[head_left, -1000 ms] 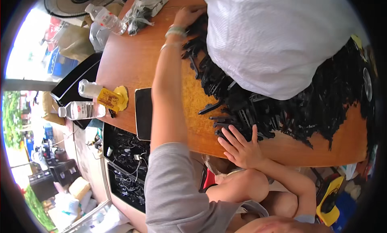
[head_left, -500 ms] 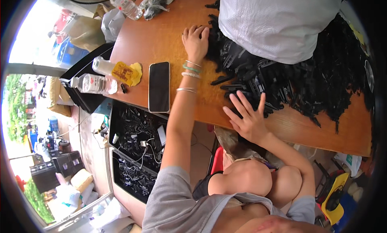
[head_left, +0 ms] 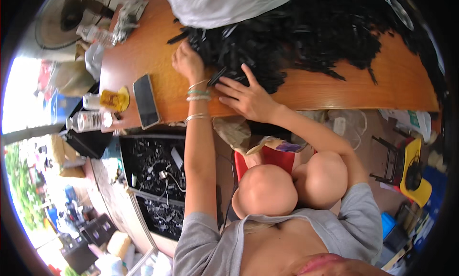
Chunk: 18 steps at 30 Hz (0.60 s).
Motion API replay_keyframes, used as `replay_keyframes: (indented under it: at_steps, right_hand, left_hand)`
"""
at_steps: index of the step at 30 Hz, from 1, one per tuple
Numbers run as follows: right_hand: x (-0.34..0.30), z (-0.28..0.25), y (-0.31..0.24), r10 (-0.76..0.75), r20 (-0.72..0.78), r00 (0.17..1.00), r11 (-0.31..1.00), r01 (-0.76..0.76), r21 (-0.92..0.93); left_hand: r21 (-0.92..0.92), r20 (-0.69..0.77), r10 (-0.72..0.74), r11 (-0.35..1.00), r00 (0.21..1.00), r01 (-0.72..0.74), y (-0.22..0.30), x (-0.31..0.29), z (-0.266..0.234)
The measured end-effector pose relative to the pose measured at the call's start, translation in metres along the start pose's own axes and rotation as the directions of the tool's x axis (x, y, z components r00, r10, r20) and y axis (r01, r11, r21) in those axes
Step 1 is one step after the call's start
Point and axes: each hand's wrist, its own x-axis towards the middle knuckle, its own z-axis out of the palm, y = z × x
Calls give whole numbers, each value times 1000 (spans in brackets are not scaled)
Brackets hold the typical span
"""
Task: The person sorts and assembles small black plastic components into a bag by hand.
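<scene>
A wide heap of small black plastic parts point(head_left: 267, 49) covers the far side of the wooden table point(head_left: 334, 92). My left hand point(head_left: 189, 63), with bracelets on its wrist, rests by the heap's left end. Its fingers are bent and blurred, so I cannot see whether they grip anything. At the heap's near edge, my right hand point(head_left: 253, 99) lies open and palm down, its fingers spread and pointing left. One slim black part sits by its fingertips. A white woven sack point(head_left: 229, 6) stands on or behind the heap.
A phone point(head_left: 146, 101) lies on the table to the left, beside clear bottles point(head_left: 88, 120) and a yellow-labelled container point(head_left: 114, 100). Below the table's left end are black bins point(head_left: 153, 161) of parts and cables. A yellow chair point(head_left: 417, 173) stands at the right; a fan point(head_left: 69, 15) is far left.
The view has shifted, so table and sack sit further left and higher. My right hand has come closer to my left hand and now lies along the heap's near edge.
</scene>
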Motion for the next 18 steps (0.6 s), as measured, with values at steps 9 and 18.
replay_keyframes:
  at_steps: [9, 18]
  right_hand:
    - [-19, -14, 2, -81, -88, 993, 996, 78, -30]
    - [-66, -122, 133, 406, -567, 717, 716, -635, -291]
  left_hand:
    - [-395, 252, 132, 918, 959, -22, 40, -43, -87]
    - [-312, 132, 509, 836, 850, -452, 72, -140, -131]
